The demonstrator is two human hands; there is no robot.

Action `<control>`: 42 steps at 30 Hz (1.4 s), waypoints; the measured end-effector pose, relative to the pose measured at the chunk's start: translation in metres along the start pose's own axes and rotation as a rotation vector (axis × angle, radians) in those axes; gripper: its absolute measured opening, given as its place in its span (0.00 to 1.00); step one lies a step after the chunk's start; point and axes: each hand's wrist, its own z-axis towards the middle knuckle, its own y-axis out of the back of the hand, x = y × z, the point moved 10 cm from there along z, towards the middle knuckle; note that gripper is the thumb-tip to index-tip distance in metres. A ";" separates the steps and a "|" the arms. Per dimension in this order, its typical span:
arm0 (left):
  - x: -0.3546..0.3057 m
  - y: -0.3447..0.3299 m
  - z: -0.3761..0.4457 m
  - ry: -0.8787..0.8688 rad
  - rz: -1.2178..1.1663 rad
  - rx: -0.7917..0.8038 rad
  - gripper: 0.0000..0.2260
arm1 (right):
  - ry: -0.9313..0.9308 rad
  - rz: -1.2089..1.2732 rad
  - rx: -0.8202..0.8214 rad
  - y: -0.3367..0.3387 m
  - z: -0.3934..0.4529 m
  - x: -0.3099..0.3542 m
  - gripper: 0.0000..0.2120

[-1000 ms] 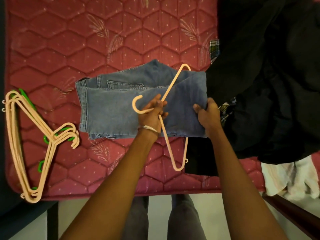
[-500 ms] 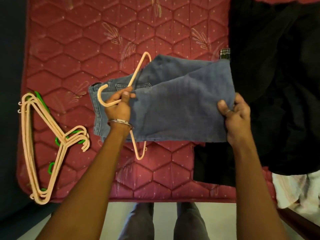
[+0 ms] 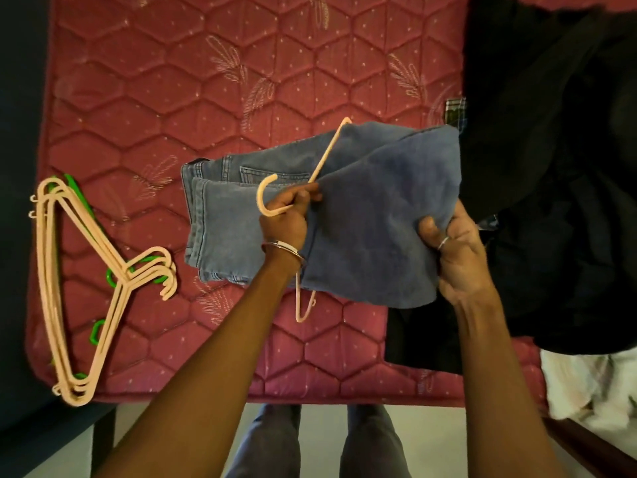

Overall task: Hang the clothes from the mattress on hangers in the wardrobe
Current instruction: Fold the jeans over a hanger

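Centrally in the frame, the left hand [image 3: 284,220] is curled tight around the neck of a pale peach plastic hanger [image 3: 299,201], just beside its hook, with the thumb pressing a fold of cloth against the hanger's arm. To its right, the right hand [image 3: 455,257] pinches the lower right corner of the same cloth, thumb on top and the other fingers curled beneath; a ring shows on one finger, and a metal bangle [image 3: 284,249] circles the left wrist. What both hands hold is a folded pair of faded blue denim jeans [image 3: 372,215], draped over the hanger so that one hanger arm sticks out above the denim and a lower corner pokes out below it. The waistband end with its back pocket lies toward the left, over the maroon quilted mattress [image 3: 206,98] with its hexagon stitching. At the right of the frame a heap of black clothing [image 3: 551,167] covers the mattress, a scrap of checked fabric [image 3: 454,106] showing at its edge and white cloth [image 3: 593,384] at the lower right. On the left edge of the mattress, well apart from the jeans, lies a stack of peach and green plastic hangers [image 3: 86,281]. The person's trousered legs show at the bottom.
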 end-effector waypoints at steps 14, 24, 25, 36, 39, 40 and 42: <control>-0.003 0.006 -0.007 0.006 0.005 -0.117 0.09 | -0.166 -0.069 -0.301 0.081 0.001 -0.040 0.12; -0.021 0.010 -0.012 -0.103 0.077 -0.152 0.09 | -0.186 -0.156 -0.327 0.089 0.005 -0.034 0.13; -0.020 0.014 -0.010 -0.110 0.086 -0.157 0.09 | -0.193 -0.162 -0.334 0.091 0.005 -0.036 0.12; -0.012 0.015 -0.011 -0.055 0.066 -0.190 0.09 | -0.264 -0.266 -0.360 0.095 0.015 -0.044 0.14; -0.007 0.012 -0.012 0.010 0.048 -0.177 0.09 | -0.296 -0.348 -0.380 0.103 0.019 -0.049 0.17; -0.005 0.012 -0.012 0.040 0.037 -0.174 0.09 | -0.316 -0.423 -0.396 0.108 0.020 -0.052 0.19; -0.006 0.013 -0.014 0.092 0.006 -0.169 0.09 | -0.361 -0.681 -0.422 0.117 0.018 -0.057 0.22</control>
